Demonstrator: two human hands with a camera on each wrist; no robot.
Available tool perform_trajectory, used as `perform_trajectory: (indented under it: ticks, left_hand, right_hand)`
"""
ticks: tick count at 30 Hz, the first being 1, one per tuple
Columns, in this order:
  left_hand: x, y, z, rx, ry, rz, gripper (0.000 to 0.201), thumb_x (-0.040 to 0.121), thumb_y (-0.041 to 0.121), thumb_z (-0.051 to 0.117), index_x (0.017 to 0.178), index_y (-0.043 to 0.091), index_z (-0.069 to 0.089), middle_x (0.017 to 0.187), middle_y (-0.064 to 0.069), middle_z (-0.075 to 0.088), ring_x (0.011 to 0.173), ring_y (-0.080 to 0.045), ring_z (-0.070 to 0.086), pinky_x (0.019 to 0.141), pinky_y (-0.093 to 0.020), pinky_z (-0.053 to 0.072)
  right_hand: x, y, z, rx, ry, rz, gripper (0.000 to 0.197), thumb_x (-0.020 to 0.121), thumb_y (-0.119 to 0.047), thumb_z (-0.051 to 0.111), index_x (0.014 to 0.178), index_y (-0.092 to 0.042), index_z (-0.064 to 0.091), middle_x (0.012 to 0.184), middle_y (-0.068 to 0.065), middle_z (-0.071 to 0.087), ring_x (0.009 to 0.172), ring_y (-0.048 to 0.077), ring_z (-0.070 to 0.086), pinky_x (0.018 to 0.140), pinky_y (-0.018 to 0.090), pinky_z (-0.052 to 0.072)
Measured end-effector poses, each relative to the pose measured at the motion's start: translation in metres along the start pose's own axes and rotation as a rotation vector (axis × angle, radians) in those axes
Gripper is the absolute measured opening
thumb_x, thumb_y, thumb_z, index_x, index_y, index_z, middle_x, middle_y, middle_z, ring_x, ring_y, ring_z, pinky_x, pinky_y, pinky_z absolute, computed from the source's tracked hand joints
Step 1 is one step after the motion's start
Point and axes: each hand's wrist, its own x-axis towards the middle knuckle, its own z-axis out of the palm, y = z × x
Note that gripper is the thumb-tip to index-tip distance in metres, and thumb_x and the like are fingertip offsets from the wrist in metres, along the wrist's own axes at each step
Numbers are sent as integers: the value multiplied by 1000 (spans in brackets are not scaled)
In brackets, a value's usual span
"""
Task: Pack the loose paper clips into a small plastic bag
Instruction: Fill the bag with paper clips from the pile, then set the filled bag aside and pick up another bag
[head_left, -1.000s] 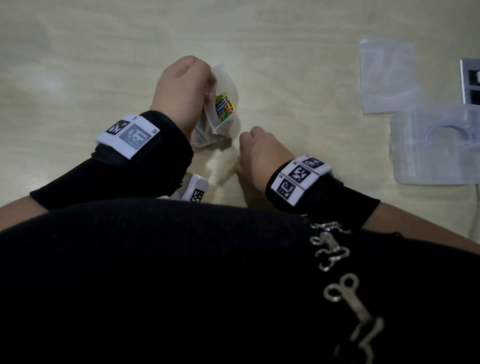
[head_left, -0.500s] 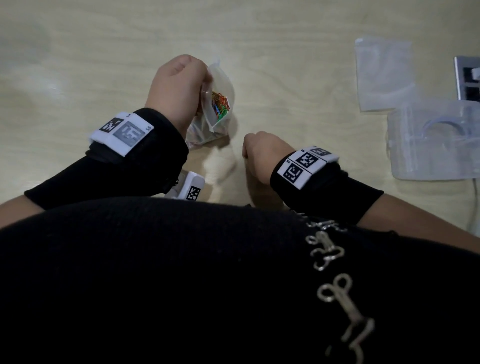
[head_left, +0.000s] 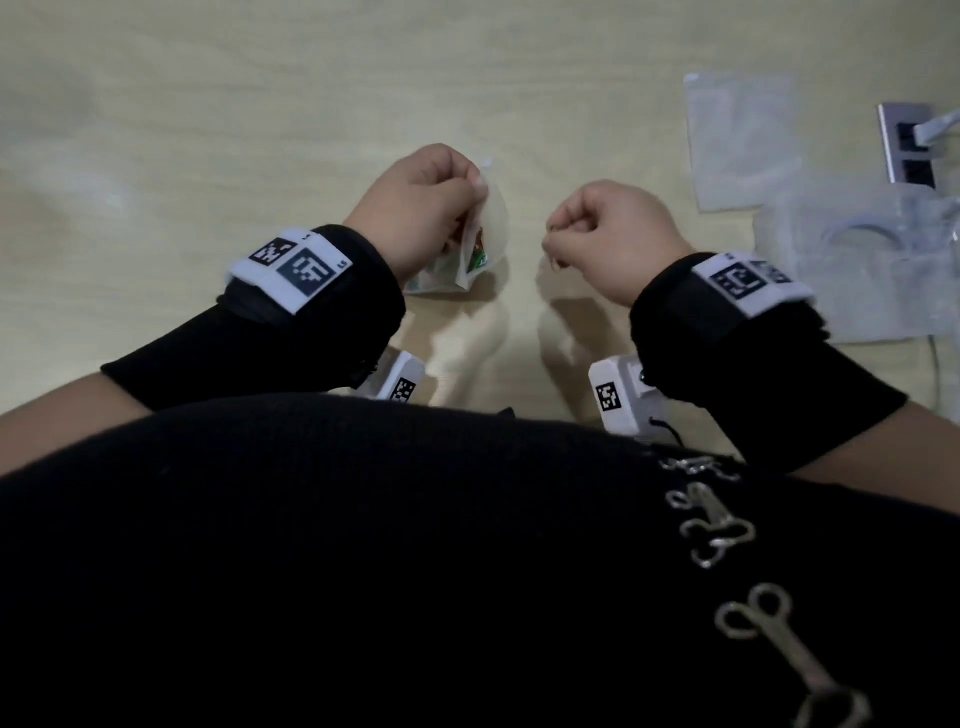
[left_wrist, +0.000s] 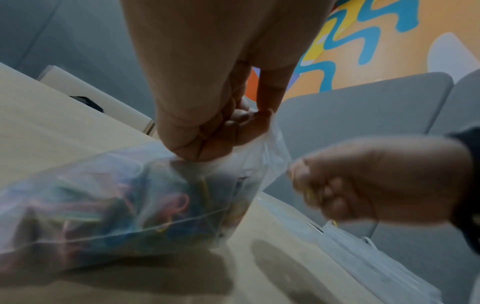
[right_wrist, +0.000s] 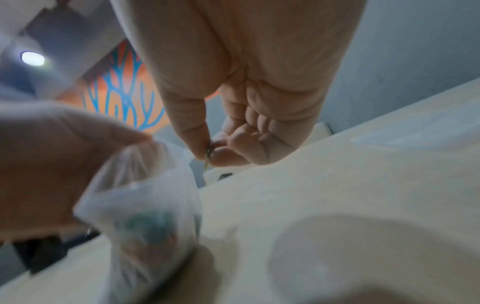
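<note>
My left hand (head_left: 423, 208) pinches the top edge of a small clear plastic bag (head_left: 480, 244) and holds it upright over the table. Coloured paper clips (left_wrist: 124, 203) fill its lower part. The bag (left_wrist: 116, 201) shows close up in the left wrist view, with its mouth under my left hand (left_wrist: 221, 131). My right hand (head_left: 597, 228) is raised just right of the bag, a little apart from it. Its thumb and forefinger pinch a paper clip (right_wrist: 208, 153). The same hand (left_wrist: 363, 181) shows curled in the left wrist view, and the bag (right_wrist: 145, 205) is blurred in the right wrist view.
A flat clear plastic bag (head_left: 743, 140) lies at the far right of the pale wooden table (head_left: 260, 104). A clear plastic box (head_left: 862, 270) stands nearer, below it. A grey socket plate (head_left: 906, 143) is set in the table at the right edge.
My right hand rose from the table near my body and came up to the right of the bag, pinching a clip. My left hand kept hold of the bag.
</note>
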Motion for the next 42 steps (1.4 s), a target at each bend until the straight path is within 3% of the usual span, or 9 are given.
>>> perform_trajectory:
  ticks: [11, 16, 18, 21, 25, 29, 33, 37, 42]
  left_hand:
    - [15, 35, 61, -12, -278, 82, 6, 81, 19, 57, 76, 20, 54, 64, -2, 54, 54, -14, 51, 55, -26, 39]
    - [18, 45, 84, -68, -341, 82, 9, 88, 16, 57, 80, 19, 56, 62, 4, 53, 50, -9, 50, 53, -22, 41]
    - [18, 48, 90, -103, -384, 82, 3, 83, 22, 58, 81, 19, 59, 66, 3, 56, 54, -10, 52, 53, -23, 41]
    - [19, 51, 98, -103, -411, 114, 4, 82, 22, 58, 82, 19, 61, 65, 2, 55, 52, -9, 49, 50, -21, 34]
    - [20, 49, 111, -30, -365, 144, 6, 84, 20, 59, 80, 18, 62, 58, 9, 57, 50, -4, 50, 52, -18, 40]
    - [3, 30, 118, 32, -231, 167, 19, 79, 34, 62, 95, 23, 61, 84, 8, 62, 74, -2, 58, 74, -18, 47]
    - [-18, -6, 119, 265, -167, 265, 56, 71, 39, 73, 118, 30, 44, 114, 11, 55, 91, 8, 52, 71, -2, 37]
    - [-18, -24, 124, 296, 21, 288, 28, 80, 31, 64, 105, 20, 57, 94, 11, 58, 83, -2, 53, 66, -4, 33]
    - [-18, -24, 130, 371, 84, 341, 19, 84, 29, 57, 93, 14, 63, 91, 4, 62, 91, -18, 58, 65, -18, 34]
  right_hand:
    - [-13, 2, -53, 206, 122, -28, 14, 79, -21, 72, 75, -22, 59, 71, -2, 67, 73, 22, 73, 65, 39, 61]
    - [-18, 15, -80, 229, 243, -78, 8, 85, -17, 58, 82, -24, 58, 76, -4, 65, 69, 10, 71, 58, 30, 56]
    - [-18, 24, -91, 79, 296, -136, 18, 83, -18, 55, 97, -29, 58, 92, -8, 63, 75, 11, 66, 71, 33, 57]
    - [-17, 38, -101, -51, 188, -200, 33, 86, -16, 53, 114, -32, 61, 111, -6, 60, 76, 6, 59, 80, 19, 49]
    - [-15, 55, -101, -133, 194, -183, 16, 85, -26, 60, 98, -25, 70, 93, -2, 68, 85, 15, 65, 84, 29, 51]
    - [-11, 71, -100, -90, 296, -102, 14, 84, -30, 61, 93, -24, 70, 80, -7, 65, 78, 11, 61, 83, 31, 52]
    - [-13, 77, -92, 16, 418, -106, 16, 84, -27, 57, 95, -23, 68, 91, -5, 67, 80, 10, 60, 83, 28, 51]
    - [-11, 81, -82, 207, 458, -58, 16, 86, -24, 60, 99, -18, 65, 81, -15, 61, 68, -9, 53, 74, 11, 46]
    - [-12, 87, -81, 220, 434, -13, 12, 86, -30, 62, 90, -19, 63, 71, -17, 56, 67, -2, 52, 75, 19, 46]
